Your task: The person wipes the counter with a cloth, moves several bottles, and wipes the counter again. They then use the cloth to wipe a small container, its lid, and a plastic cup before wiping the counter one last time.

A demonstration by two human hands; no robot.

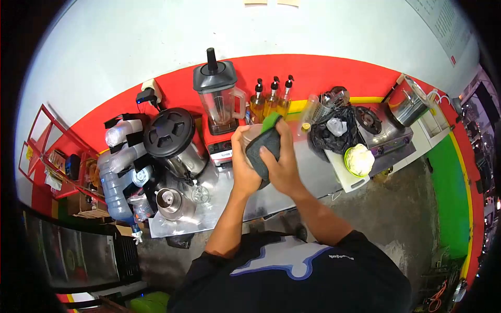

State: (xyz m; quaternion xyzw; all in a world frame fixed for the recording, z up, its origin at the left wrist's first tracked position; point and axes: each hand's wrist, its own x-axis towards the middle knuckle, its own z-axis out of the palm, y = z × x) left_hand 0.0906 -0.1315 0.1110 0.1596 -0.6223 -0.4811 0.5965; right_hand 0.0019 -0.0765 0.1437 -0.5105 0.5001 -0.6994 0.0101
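In front of my chest, above the metal counter (222, 201), both hands are raised and closed. My left hand (244, 167) wraps around a pale, clear-looking container (251, 134), mostly covered by cloth and fingers. A dark grey cloth with a green edge (263, 148) is in my right hand (282, 164), pressed against the container with the thumb on top. Just behind my hands stands a blender (218, 99) with a red base and a dark lid. What the container holds cannot be made out.
Left are a steel drink dispenser (180, 143), a steel cup (169, 201) and stacked plastic cups (115, 182). Behind stand pump bottles (271, 101). Right are a black plastic bag (334, 133), a green bowl of white contents (359, 160), a stove (386, 130) and a pot (409, 104).
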